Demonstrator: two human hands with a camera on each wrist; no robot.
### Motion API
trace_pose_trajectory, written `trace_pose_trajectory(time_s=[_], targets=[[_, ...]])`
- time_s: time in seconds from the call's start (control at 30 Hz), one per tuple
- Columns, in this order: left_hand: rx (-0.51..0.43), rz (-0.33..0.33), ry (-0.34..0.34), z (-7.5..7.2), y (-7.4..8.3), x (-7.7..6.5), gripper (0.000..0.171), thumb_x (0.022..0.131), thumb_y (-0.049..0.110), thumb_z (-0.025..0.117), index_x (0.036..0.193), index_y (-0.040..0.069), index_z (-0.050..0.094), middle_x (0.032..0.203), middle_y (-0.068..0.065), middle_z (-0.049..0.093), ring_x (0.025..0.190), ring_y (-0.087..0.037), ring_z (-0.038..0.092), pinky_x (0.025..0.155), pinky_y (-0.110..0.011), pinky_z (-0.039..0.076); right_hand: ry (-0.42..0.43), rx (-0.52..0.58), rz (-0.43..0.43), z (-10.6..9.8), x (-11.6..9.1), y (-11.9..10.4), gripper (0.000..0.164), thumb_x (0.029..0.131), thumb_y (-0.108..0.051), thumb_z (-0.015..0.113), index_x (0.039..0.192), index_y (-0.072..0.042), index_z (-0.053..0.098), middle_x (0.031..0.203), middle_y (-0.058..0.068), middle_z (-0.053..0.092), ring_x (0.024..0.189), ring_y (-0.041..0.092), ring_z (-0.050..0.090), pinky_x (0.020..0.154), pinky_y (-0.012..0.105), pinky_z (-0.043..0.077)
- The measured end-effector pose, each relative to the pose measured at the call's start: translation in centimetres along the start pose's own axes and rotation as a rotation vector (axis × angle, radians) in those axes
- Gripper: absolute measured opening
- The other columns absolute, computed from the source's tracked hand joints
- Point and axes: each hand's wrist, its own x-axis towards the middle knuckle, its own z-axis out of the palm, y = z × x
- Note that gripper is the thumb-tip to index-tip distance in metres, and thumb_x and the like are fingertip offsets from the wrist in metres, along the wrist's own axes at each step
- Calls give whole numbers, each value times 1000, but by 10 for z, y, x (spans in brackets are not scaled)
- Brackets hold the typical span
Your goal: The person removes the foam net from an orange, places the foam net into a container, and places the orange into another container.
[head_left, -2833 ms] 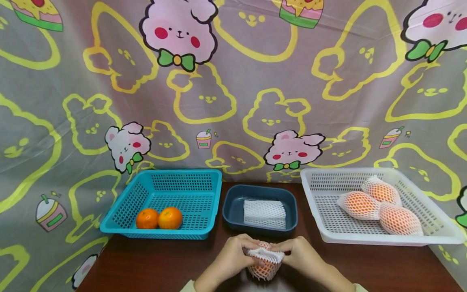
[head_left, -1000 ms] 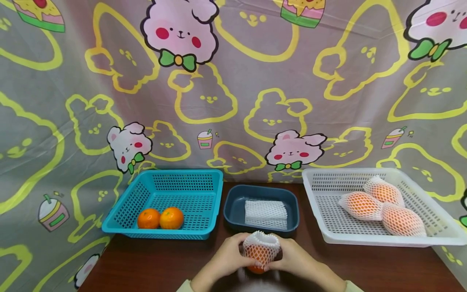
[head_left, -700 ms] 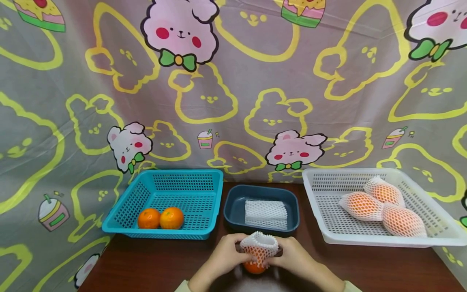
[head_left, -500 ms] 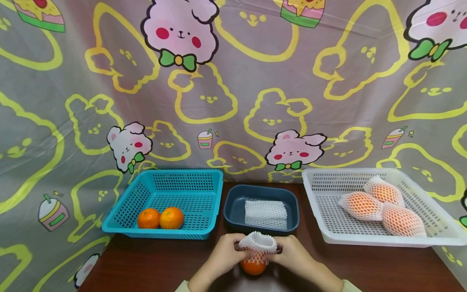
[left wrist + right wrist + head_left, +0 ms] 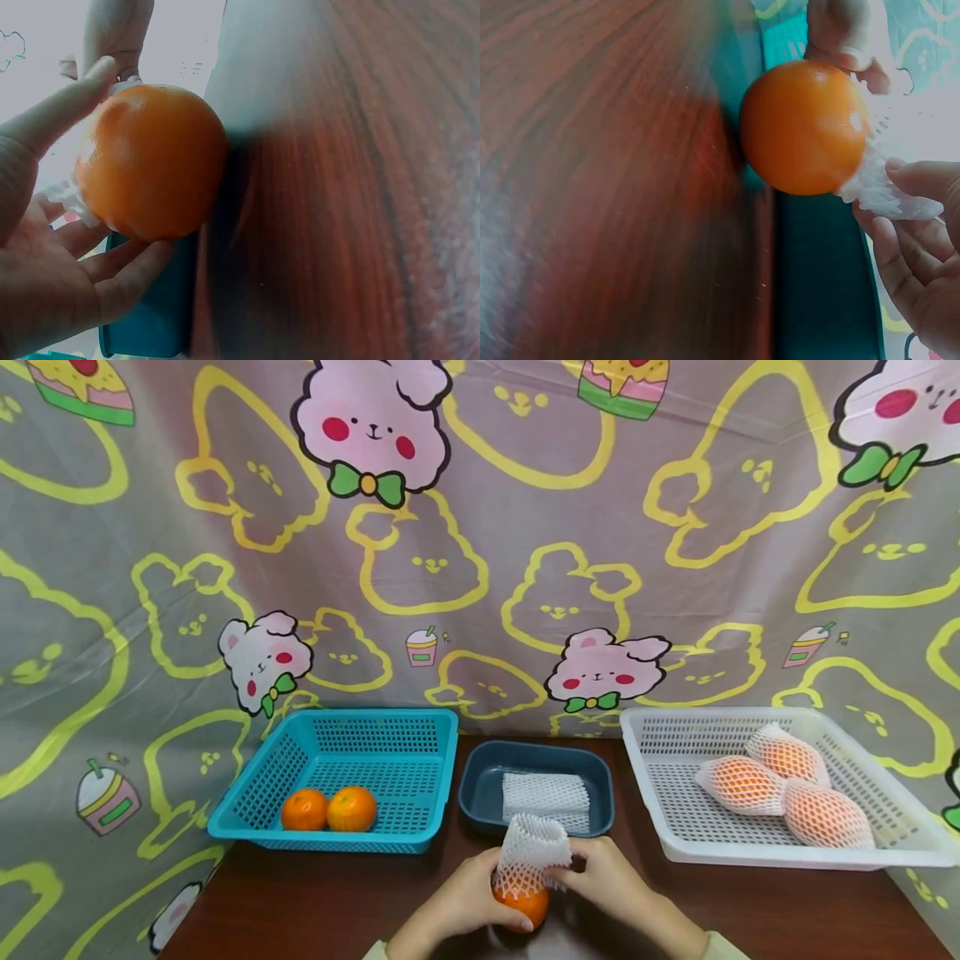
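At the front middle of the table, an orange [image 5: 531, 908] has a white foam net sleeve [image 5: 534, 852] over its upper part. The sleeve stands up above the fruit with its mouth spread, and the lower part of the orange is bare. My left hand [image 5: 471, 893] grips the orange from the left, thumb in front, fingers curled round the far side in the left wrist view [image 5: 150, 161]. My right hand [image 5: 609, 878] pinches the sleeve's lower right edge between thumb and fingers, seen close in the right wrist view beside the foam net [image 5: 881, 191].
A teal basket [image 5: 382, 842] at the left holds two bare oranges [image 5: 328, 810]. Behind my hands, a dark blue tray [image 5: 480, 752] holds white foam nets [image 5: 546, 797]. A white basket [image 5: 765, 852] at the right holds three netted oranges [image 5: 783, 785]. A patterned cloth hangs behind.
The sleeve's top has risen and its folded rim has opened upward. My right hand has moved from the fruit's side to the sleeve's edge; my left hand has slid lower onto the orange.
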Motion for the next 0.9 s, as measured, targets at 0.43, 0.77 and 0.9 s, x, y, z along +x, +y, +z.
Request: trace_pose_trajectory(time_s=[0.43, 0.77, 0.9], targets=[[-29, -8, -21, 0, -5, 2, 71, 60, 38, 86, 124, 25, 56, 114, 14, 58, 97, -5, 54, 85, -28, 44, 115, -92, -6, -23, 24, -6, 21, 76, -8, 76, 91, -21, 70, 88, -12, 64, 66, 3, 52, 53, 25, 47], [23, -15, -43, -1, -6, 2, 58, 63, 39, 84, 116, 27, 62, 111, 17, 58, 99, -5, 52, 88, -31, 43, 350, -161, -150, -25, 42, 6, 44, 68, 14, 71, 103, -11, 73, 102, -5, 66, 82, 11, 47, 55, 15, 40], [13, -22, -51, -2, -5, 1, 59, 64, 36, 85, 117, 26, 62, 111, 17, 57, 98, -5, 52, 87, -31, 43, 388, -200, -110, -20, 50, 18, 41, 70, 12, 73, 104, -10, 73, 103, -4, 65, 88, 13, 48, 60, 15, 40]])
